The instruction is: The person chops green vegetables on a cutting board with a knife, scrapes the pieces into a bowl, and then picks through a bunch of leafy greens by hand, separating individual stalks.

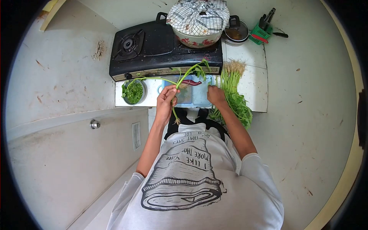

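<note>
My left hand (167, 97) is closed around a long, leafy green stem (185, 76) with pale roots at its lower end. One shoot of the stem stretches left toward a bowl; another rises toward the stove. My right hand (216, 95) is closed over the right side of a light blue tray (200, 96), and whatever its fingers hold is hidden. On the tray lies a dark red, curved thing that looks like a chili (190, 82). Beside my right forearm is a bundle of leafy greens (232, 90), roots pointing away from me. The round metal bowl (144, 92) at left contains picked green leaves (134, 93).
A black gas stove (153, 48) stands behind the tray. On it sits a flowered pot (199, 40) covered with a checked cloth (197, 17). A lidded pot (236, 33) and a green basket (260, 34) with knives are at the back right. White walls flank the narrow tiled counter (256, 86).
</note>
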A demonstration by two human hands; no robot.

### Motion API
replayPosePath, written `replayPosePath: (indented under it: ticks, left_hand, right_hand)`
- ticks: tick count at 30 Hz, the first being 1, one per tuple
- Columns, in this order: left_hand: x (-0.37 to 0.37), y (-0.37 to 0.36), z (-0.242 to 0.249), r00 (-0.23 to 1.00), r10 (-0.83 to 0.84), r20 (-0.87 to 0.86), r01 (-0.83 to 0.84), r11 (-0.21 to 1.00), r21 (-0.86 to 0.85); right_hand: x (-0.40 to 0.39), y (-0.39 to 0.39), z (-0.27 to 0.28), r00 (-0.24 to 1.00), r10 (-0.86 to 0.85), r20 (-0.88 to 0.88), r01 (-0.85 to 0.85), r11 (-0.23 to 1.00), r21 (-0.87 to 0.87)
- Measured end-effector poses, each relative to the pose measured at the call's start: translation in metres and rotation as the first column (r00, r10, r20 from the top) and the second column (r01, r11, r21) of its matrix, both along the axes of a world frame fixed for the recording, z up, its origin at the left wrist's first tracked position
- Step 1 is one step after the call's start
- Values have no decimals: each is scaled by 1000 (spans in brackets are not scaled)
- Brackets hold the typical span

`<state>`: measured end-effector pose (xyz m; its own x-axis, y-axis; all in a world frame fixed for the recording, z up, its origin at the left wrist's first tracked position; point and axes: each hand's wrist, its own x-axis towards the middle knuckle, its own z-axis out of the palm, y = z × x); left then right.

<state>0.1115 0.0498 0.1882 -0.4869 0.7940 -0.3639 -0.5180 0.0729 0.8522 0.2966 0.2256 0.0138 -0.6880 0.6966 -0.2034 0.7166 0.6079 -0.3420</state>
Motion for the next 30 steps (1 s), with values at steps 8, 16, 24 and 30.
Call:
replayPosePath:
  ticks: [8, 16, 24, 30]
  left_hand:
    - [1, 1, -2, 1000, 23, -2, -23, 998, -60]
    - [-4, 5, 2, 999, 47, -9, -48, 995, -89]
    - [-12, 7, 4, 1000, 10, -6, -11, 991, -133]
    - [-28, 18, 2, 996, -84, 30, 87, 989, -121]
  right_hand:
    - [15, -6, -12, 999, -36, 18, 39, 987, -157]
    - [15, -6, -10, 968, -217, -126, 188, 960, -209]
    - [10, -13, -12, 864, -470, -182, 396, 857, -330]
    - [11, -27, -19, 890, -444, -102, 393, 862, -318]
